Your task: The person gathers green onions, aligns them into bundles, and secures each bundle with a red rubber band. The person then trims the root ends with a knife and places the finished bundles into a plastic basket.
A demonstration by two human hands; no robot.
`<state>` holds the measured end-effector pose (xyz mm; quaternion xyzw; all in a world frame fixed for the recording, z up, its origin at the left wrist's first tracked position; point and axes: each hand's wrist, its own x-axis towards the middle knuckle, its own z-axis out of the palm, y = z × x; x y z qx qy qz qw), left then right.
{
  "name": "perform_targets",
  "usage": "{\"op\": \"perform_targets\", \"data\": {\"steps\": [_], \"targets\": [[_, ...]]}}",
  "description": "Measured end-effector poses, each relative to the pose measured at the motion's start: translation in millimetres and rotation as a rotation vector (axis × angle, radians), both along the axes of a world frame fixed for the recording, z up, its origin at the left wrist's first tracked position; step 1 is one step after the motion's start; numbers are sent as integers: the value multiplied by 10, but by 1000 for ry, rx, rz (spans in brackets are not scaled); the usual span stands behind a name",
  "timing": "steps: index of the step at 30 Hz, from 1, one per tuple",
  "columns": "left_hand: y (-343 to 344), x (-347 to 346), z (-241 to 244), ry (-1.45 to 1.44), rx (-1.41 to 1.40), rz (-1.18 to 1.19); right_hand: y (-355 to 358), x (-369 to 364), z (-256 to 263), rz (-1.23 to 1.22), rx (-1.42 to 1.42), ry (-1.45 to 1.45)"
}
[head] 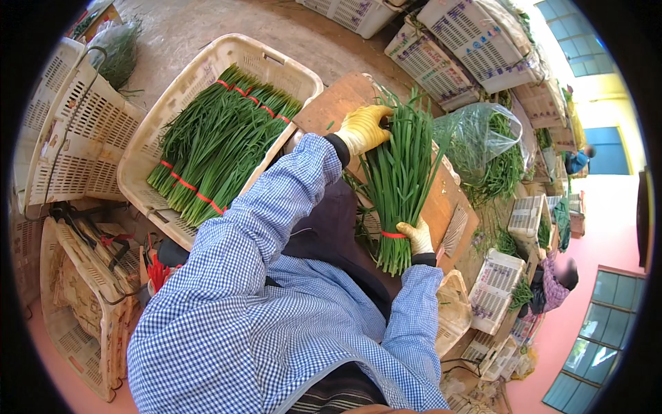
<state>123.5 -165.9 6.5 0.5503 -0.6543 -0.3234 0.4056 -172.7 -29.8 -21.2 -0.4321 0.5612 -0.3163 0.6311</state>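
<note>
A bunch of garlic chives (pixel 401 181), bound by a red band low on its stalks, is tilted above a wooden board (pixel 439 194). My gloved right hand (pixel 418 237) grips the stalks beside the band. Farther up, the yellow-coated glove on my left hand (pixel 363 129) curls its fingers and thumb against the leaves' left edge. Left of the board is a cream plastic crate (pixel 137 150). Several banded chive bunches (pixel 222 145) lie in it side by side, with red bands (pixel 189 185) near both ends.
A serrated-looking flat piece (pixel 455 230) lies on the board's near right. Beyond it, a clear plastic bag (pixel 478 137) sits with loose greens. Perforated crates (pixel 88 139) stand at left, others (pixel 481 46) are stacked at back right. Red strips (pixel 156 271) hang by my left side. A person (pixel 551 284) is at far right.
</note>
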Motion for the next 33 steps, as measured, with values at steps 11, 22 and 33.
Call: {"op": "perform_targets", "data": {"steps": [11, 22, 33], "targets": [[-46, -60, -167, 188, 87, -9, 0, -43, -87, 11, -15, 50], [-49, -105, -233, 149, 39, 26, 50, 43, -39, -23, 24, 70], [-144, 618, -86, -363, -455, 434, 96, -93, -75, -38, -20, 140]]}}
